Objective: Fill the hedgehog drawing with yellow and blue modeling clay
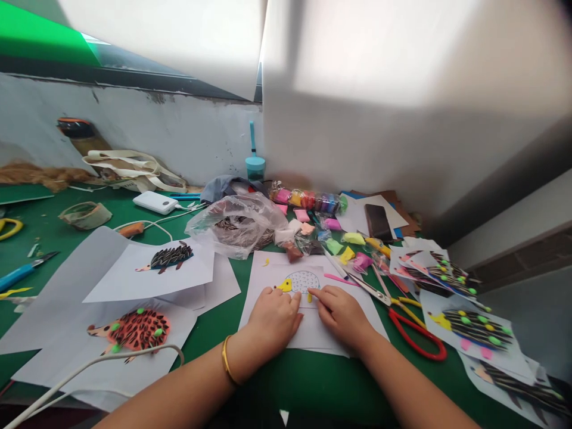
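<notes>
A white sheet (pixel 263 274) lies before me with a drawn hedgehog (pixel 302 281), its round body covered in small marks. Flattened yellow clay (pixel 285 286) covers its head. A small yellow clay leg (pixel 309 297) sits under the body. My left hand (pixel 274 316) rests on the sheet, index finger stretched toward the leg and other fingers bent. From the other side, my right hand (pixel 340 314) reaches in, its index fingertip at the body's lower edge beside the leg. Neither hand visibly grips anything; some left fingertips are hidden.
Red-handled scissors (pixel 415 333) lie right of the sheet, near finished hedgehog pictures (pixel 478 328). More pictures (pixel 134 330) and a white cable (pixel 89 363) lie left. Behind are clay packets (pixel 333 245), a plastic bag of seeds (pixel 236 223), a phone (pixel 378 221) and a power bank (pixel 155 202).
</notes>
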`<state>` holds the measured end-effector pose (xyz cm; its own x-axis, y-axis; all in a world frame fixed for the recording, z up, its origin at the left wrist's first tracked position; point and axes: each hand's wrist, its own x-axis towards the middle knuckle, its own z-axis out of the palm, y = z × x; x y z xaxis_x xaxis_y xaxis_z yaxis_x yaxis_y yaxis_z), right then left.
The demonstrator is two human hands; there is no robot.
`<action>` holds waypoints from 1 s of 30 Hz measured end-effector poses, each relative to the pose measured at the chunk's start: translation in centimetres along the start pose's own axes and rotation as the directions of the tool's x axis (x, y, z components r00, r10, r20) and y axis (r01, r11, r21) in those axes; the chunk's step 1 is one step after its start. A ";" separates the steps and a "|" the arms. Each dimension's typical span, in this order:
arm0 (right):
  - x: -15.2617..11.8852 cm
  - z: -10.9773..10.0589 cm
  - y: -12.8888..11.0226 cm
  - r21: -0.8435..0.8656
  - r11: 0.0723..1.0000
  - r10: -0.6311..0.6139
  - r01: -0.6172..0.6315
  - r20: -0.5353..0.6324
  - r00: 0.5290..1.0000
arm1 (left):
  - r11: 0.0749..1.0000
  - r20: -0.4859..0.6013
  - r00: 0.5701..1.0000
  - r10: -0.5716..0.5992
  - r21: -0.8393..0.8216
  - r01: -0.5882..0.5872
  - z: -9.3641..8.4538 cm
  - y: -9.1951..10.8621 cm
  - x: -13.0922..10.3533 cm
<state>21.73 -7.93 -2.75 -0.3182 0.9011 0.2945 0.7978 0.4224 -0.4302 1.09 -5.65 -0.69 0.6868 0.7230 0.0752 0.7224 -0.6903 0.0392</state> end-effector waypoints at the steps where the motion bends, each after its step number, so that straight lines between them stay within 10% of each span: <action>1: 0.0 0.0 0.0 0.003 1.000 0.004 -0.004 0.000 1.000 | 1.000 0.001 1.000 0.000 -0.003 0.000 0.0 0.0 0.0; 30: 0.0 -0.1 0.1 0.018 1.000 0.023 -0.023 -0.011 1.000 | 1.000 -0.037 0.999 -0.008 -0.007 0.007 0.2 -0.4 -0.2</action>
<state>21.89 -7.86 -2.70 -0.2945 0.9095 0.2935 0.7953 0.4035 -0.4523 0.67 -5.57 -0.94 0.6777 0.7268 0.1116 0.7269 -0.6851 0.0472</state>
